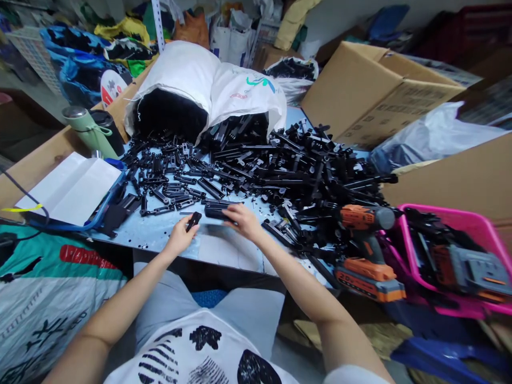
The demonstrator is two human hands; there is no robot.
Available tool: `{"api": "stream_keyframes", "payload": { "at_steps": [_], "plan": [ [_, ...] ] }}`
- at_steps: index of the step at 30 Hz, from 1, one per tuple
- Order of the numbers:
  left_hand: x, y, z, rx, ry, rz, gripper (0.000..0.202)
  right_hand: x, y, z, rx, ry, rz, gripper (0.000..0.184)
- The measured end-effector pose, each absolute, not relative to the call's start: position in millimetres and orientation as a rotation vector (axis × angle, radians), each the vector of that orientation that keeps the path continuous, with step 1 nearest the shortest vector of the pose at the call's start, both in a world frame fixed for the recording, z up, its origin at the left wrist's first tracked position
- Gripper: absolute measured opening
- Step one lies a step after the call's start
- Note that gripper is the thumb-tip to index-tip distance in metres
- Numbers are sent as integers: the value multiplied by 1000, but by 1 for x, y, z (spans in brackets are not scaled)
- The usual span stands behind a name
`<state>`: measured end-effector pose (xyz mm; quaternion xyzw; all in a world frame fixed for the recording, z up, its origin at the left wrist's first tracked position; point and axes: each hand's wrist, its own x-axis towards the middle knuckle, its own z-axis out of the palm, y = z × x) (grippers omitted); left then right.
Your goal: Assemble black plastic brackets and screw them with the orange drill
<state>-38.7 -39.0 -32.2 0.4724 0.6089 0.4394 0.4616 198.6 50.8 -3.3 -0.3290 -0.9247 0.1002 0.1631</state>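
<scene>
My left hand [182, 234] is closed on a small black plastic part [193, 221], held just above the front of the blue table. Beside it to the right, my right hand [242, 220] has its fingers closed around the end of a longer, thicker black part [215, 210]. The two parts are apart. Beyond my hands lie many small black link-like pieces [176, 193]. To the right of them is a heap of longer black parts [288, 170].
Two white sacks [180, 64] lie tipped at the back, spilling black parts. An orange cordless drill [370, 250] stands at the right beside a pink basket [472, 218]. A blue tray with white paper [72, 186], a green flask [90, 133] and a cardboard box [360, 90] flank the table.
</scene>
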Motion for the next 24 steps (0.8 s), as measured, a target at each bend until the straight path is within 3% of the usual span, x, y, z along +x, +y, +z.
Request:
{"api": "stream_keyframes", "payload": {
  "at_steps": [4, 7, 11, 12, 16, 20, 24],
  "plan": [
    [-40, -48, -36, 1164, 1442, 978, 44, 253, 1, -21, -954, -2746, 360, 29],
    [-28, -52, -35, 1194, 1441, 983, 48, 255, -11, -15, -1529, -2619, 278, 38],
    [-4, -55, -29, 1280, 1489, 990, 47, 215, -2, -10, -2266, -2163, 409, 76],
    [1, -56, -28, 1294, 1491, 999, 47, 204, 0, -11, -2244, -2133, 463, 78],
    [15, -60, -23, 1332, 1448, 1018, 48, 177, -6, -20, -1558, -1952, 930, 51],
    [17, -63, -16, 1476, 1460, 1088, 42, 175, -23, -23, -1120, -1500, 1519, 57],
    [14, -65, -7, 1728, 1447, 1063, 36, 189, -27, -20, -1005, -1598, 1527, 55]
  ]
}}
